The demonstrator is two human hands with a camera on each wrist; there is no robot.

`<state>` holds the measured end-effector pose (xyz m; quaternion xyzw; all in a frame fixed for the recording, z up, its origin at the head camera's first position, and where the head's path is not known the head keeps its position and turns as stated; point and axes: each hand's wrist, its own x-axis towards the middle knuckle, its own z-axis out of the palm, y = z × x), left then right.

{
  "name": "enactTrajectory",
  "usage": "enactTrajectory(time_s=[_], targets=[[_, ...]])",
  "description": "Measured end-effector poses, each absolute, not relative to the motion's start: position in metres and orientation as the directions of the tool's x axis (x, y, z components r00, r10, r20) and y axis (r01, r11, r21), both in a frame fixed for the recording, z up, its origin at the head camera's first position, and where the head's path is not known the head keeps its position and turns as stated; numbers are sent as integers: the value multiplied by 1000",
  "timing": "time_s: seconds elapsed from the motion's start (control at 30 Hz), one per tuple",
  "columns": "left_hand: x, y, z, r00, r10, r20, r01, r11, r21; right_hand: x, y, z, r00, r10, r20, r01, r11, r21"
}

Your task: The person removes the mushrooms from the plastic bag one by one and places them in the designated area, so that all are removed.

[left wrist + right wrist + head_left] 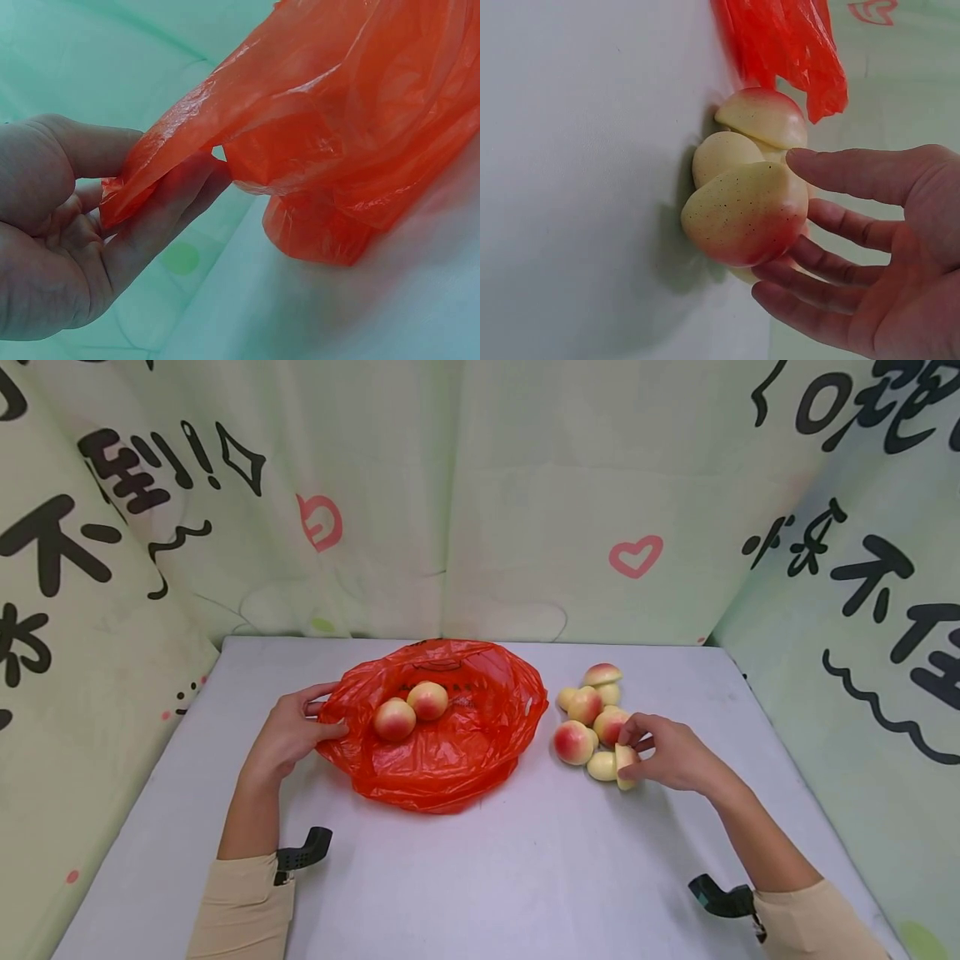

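Observation:
My left hand (288, 733) pinches the left rim of a red plastic bag (450, 768), thumb over the film and fingers beneath, as the left wrist view shows. Two round red-and-cream pieces (394, 719) lie inside the open bag. On the right, my right hand (671, 752) has thumb and fingers around a cream and red toy mushroom (742, 214), which lies on its side at the near end of a small pile. The thumb tip touches its cap in the right wrist view. Other toy mushrooms (574, 742) lie against it.
A white table (480, 877) carries everything. Pale green curtains (540, 510) with black lettering and pink marks hang at the back and both sides. The bag sits left of the pile, with a narrow strip of table between them.

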<state>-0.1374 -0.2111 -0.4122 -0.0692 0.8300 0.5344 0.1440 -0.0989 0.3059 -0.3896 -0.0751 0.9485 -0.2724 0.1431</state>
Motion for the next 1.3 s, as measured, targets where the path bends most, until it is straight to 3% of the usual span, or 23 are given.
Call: enactTrajectory(time_s=[0.5, 1.03, 1.3], targets=[[-138, -211, -410, -946, 28, -324, -283, 421, 862, -99, 302, -378, -960, -207, -190, -77, 843, -532], [-139, -210, -410, -949, 31, -313, -272, 422, 865, -109, 268, -357, -962, -204, -180, -62, 809, -585], [-137, -210, -411, -949, 28, -315, -275, 418, 866, -120, 250, -352, -959, -249, -135, -116, 779, -616]])
